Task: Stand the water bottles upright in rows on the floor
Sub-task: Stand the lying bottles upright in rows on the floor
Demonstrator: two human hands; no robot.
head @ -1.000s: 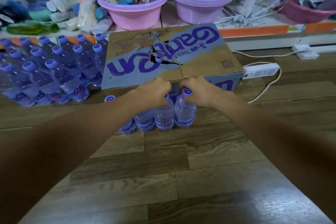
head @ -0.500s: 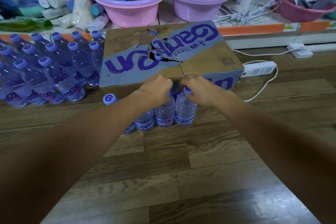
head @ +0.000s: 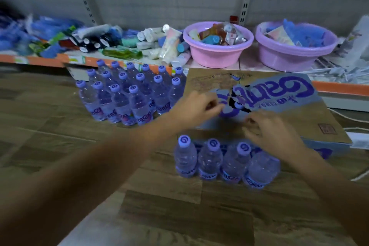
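Both hands are over the torn lid of the cardboard box (head: 279, 105), centre right of frame. The left hand (head: 196, 108) has its fingers loosely curled and holds nothing; the right hand (head: 269, 131) is half-open, also empty. My guess: they are reaching for the rip to fetch more bottles.

Front row of bottles (head: 223, 161), lower centre: four upright, shoulder to shoulder, tight against the box's near face, probably so the line stays straight. Clear thin plastic, purple screw caps, purple label bands.

Bigger block of bottles (head: 129, 93), centre left, stands in neat ranks on the wood-pattern floor (head: 159, 215). The box is matte brown card with ragged edges.
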